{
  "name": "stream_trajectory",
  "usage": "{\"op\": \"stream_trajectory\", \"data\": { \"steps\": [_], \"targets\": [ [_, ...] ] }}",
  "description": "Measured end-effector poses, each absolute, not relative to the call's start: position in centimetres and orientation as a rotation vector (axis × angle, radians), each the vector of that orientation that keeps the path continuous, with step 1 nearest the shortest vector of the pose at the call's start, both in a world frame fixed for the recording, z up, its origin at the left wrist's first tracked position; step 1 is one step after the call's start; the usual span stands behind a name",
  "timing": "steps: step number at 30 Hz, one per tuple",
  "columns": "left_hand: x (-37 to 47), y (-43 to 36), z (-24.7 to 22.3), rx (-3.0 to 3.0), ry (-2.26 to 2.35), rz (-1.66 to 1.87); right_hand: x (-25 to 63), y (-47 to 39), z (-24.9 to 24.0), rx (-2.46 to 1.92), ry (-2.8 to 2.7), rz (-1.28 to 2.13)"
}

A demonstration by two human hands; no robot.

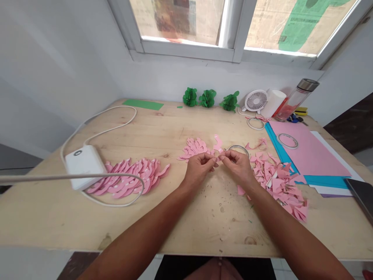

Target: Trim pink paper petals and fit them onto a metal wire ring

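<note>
Over the middle of the wooden table, my left hand (201, 166) and my right hand (236, 165) meet with fingertips nearly touching. Both pinch a small pink paper piece (217, 154), mostly hidden by the fingers. Just beyond them lies a curved pink strip (218, 142). Small wavy pink cutouts (194, 147) are piled beside my left hand. A roll of tape (238, 148) sits behind my right hand, partly covered by it. To the right of that hand is a heap of pink paper scraps (276, 182).
Layered pink cutouts (134, 175) lie left beside a white power bank (84, 165) and its cable. Green paper shapes (207, 98), a fan (256, 101) and a bottle (295, 102) stand at the back. Coloured sheets (311, 151) and a phone (361, 196) lie right.
</note>
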State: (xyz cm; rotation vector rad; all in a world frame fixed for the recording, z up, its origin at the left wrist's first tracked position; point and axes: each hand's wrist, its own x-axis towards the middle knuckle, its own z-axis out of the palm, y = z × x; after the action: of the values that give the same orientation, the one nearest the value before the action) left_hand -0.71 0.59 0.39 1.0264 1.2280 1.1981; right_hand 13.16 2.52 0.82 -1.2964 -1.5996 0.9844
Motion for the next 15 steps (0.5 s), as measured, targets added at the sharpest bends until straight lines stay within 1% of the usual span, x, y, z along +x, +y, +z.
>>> {"op": "stream_trajectory", "data": {
  "steps": [10, 15],
  "targets": [
    [-0.77, 0.71, -0.2, 1.061, 1.194, 1.215, 13.47, 2.77, 0.33, -1.263, -1.572, 0.984],
    [-0.8, 0.64, -0.27, 1.076, 1.191, 1.207, 13.49, 2.85, 0.3, -1.231, -1.454, 1.0]
  ]
}}
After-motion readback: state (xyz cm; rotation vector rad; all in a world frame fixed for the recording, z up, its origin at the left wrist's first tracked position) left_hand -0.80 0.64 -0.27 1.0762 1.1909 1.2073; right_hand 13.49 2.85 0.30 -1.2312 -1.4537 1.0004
